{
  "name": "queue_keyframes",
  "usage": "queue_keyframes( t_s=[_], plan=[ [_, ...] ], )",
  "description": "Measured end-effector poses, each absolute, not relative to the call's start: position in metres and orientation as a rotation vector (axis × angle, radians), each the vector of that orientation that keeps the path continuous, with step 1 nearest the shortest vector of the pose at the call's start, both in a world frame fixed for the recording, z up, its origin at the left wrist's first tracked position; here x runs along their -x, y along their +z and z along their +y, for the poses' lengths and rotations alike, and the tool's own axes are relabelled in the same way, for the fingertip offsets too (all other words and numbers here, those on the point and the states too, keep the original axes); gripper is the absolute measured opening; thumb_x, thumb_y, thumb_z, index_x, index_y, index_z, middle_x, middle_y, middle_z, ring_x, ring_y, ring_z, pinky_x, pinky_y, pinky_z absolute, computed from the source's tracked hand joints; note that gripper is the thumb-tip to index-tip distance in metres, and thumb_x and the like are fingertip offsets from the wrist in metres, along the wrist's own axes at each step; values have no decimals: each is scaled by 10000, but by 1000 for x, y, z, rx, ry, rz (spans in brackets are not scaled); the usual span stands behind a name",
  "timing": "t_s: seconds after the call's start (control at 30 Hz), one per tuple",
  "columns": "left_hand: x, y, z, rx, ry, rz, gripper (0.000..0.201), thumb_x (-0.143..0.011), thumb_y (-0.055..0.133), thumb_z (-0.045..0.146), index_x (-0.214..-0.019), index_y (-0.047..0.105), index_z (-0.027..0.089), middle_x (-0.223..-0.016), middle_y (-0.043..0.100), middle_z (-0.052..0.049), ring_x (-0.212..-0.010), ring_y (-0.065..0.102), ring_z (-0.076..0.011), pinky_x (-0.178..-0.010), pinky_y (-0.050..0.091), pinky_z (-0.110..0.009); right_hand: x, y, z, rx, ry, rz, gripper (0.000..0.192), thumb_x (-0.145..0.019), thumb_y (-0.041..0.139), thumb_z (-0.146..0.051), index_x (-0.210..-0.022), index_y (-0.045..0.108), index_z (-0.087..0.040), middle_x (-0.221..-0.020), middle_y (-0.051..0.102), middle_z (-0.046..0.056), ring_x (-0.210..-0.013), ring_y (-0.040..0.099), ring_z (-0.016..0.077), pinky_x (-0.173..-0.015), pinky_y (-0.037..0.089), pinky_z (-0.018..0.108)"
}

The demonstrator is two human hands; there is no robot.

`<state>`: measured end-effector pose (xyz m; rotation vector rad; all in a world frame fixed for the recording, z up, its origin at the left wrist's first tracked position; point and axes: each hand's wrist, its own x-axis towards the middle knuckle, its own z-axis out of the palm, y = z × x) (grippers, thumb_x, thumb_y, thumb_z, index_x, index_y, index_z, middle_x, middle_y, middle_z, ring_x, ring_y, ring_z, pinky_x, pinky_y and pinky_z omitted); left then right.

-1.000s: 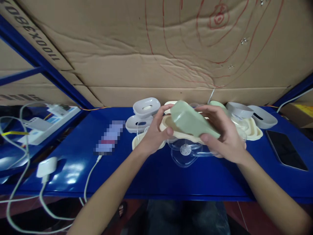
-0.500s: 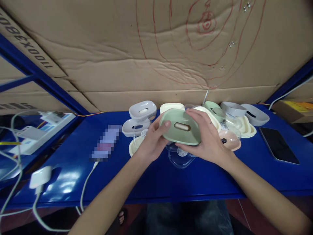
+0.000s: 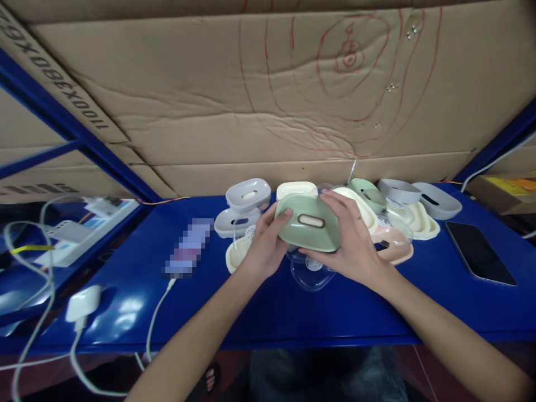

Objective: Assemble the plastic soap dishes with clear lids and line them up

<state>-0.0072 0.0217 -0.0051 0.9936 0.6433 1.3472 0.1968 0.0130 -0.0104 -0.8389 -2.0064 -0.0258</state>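
A green soap dish (image 3: 293, 234) with an oval slot in its middle is held up above the table, tilted toward me. My left hand (image 3: 268, 245) grips its left end, thumb on the inner face. At the other end, my right hand (image 3: 352, 240) wraps the rim, with fingers along the top and the thumb below. Something pale shows through the slot. Beneath the dish, partly hidden, lies a clear plastic cover (image 3: 314, 277). Grey dishes (image 3: 248, 194) sit behind my left hand, and a pink dish (image 3: 397, 245) is beside my right wrist.
More dishes stand along the back: a cream one (image 3: 297, 188), a green one (image 3: 366, 192) and a grey one (image 3: 438, 201). A black phone (image 3: 479, 251) lies at the right. A blurred-out phone (image 3: 188, 248), a white charger (image 3: 84, 301) and a power strip (image 3: 87, 234) are on the left.
My view has shifted slightly, so the scene sits a little lower and the left side further right. Both hands keep the same hold on the green soap dish.
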Motion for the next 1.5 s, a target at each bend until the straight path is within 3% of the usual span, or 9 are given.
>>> queue_keyframes(
  t_s=[0.13, 0.27, 0.37, 0.5, 0.63, 0.8, 1.03, 1.3, 1.5],
  plan=[
    [8, -5, 20, -996, 1362, 653, 430, -931, 895, 511, -1233, 737, 248, -1203, 823, -76, -1115, 805, -290, -882, 656, -372, -197, -8, 13, 827, 57, -1926, 1157, -788, 988, -607, -1724, 350, -371, -1713, 456, 184, -1586, 473, 483, -1279, 439, 764],
    [10, -2, 18, -1035, 1349, 630, 462, -954, 868, 537, -1310, 726, 280, -1254, 806, -68, -1150, 794, -290, -896, 653, -375, -196, -5, 12, 872, 327, -1714, 865, -927, 882, -526, -1657, 456, -344, -1608, 599, 148, -1463, 607, 395, -1188, 556, 650],
    [10, 0, 17, -1098, 1337, 594, 454, -961, 857, 544, -1323, 733, 299, -1279, 792, -61, -1166, 782, -291, -903, 645, -376, -196, -6, 12, 891, 703, -1521, 546, -978, 837, -538, -1449, 657, -327, -1345, 751, 85, -1191, 733, 313, -973, 662, 494],
    [15, 2, 16, -1231, 1428, 644, 368, -941, 896, 482, -1234, 799, 279, -1152, 791, -40, -1024, 750, -227, -848, 604, -316, -199, -11, 13, 855, 1025, -1399, 375, -938, 889, -555, -1196, 772, -309, -1007, 748, 22, -847, 701, 226, -690, 623, 364],
    [23, 5, 17, -1367, 1459, 687, 294, -921, 931, 405, -1169, 850, 270, -1050, 783, -23, -946, 700, -188, -826, 569, -287, -201, -9, 12, 830, 1081, -1361, 400, -887, 958, -485, -1213, 784, -332, -1035, 756, 12, -829, 699, 212, -701, 629, 367],
    [27, 8, 20, -1388, 1371, 692, 355, -846, 986, 423, -1129, 859, 249, -993, 777, -28, -893, 688, -202, -774, 558, -306, -208, -1, 12, 843, 1085, -1411, 434, -847, 991, -491, -1205, 808, -327, -1090, 774, 26, -854, 721, 227, -722, 655, 393],
    [35, 9, 27, -1352, 1185, 570, 404, -815, 1010, 405, -1158, 853, 261, -1065, 801, -46, -947, 724, -218, -842, 576, -331, -208, -1, 11, 810, 1221, -1434, 437, -882, 955, -468, -1273, 800, -350, -1065, 787, 25, -935, 753, 261, -801, 681, 432],
    [40, 11, 29, -1374, 1181, 600, 380, -763, 1030, 309, -1090, 847, 248, -969, 751, -22, -881, 678, -194, -782, 540, -309, -202, 5, 10, 775, 1348, -1363, 369, -774, 1025, -409, -1088, 853, -318, -980, 810, 6, -855, 752, 227, -761, 664, 378],
    [36, 12, 27, -1310, 1200, 581, 332, -762, 1021, 304, -1032, 835, 254, -945, 741, -14, -855, 667, -192, -792, 549, -332, -204, 9, 6, 791, 1285, -1362, 287, -804, 1012, -373, -1034, 847, -323, -921, 770, -2, -826, 726, 224, -759, 664, 401]
  ],
)
